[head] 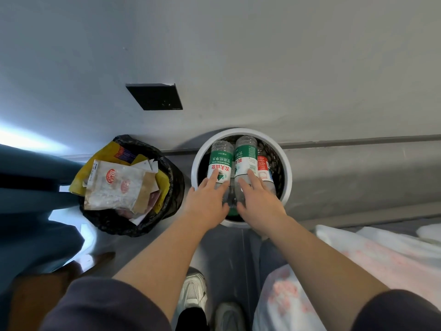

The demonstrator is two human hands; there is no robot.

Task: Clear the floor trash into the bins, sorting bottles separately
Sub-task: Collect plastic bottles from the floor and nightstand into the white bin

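Two bins on the floor against the wall's base. White bin (241, 132) to the right, holding bottles: left bottle (219, 161) and middle bottle (245, 158), both green-labelled and clear, leaning side by side with bases toward the wall; red-labelled bottle (263, 164) just beside the middle one, against the bin's right wall, mostly hidden. Black-bagged bin (171, 187) to the left, near but apart from the white one, heaped above its rim with wrappers (114, 185) and a yellow pack (107, 151).

Left hand (207, 199) laid flat on the left bottle, fingers stretched out and spread, not curled round it, index tip on the label. Right hand (259, 199) likewise flat on the middle bottle, fingers extended and apart, palm over the bin's near rim. Whether either thumb wraps the underside: cannot tell.

Both forearms bare, dark sleeves (100, 304) pushed to the elbows. White shoe (193, 292) on the floor below the hands, at the frame's bottom edge. White plastic bag (358, 263) with pink print at the bottom right corner. Dark square panel (155, 96) set in the wall above the bins.
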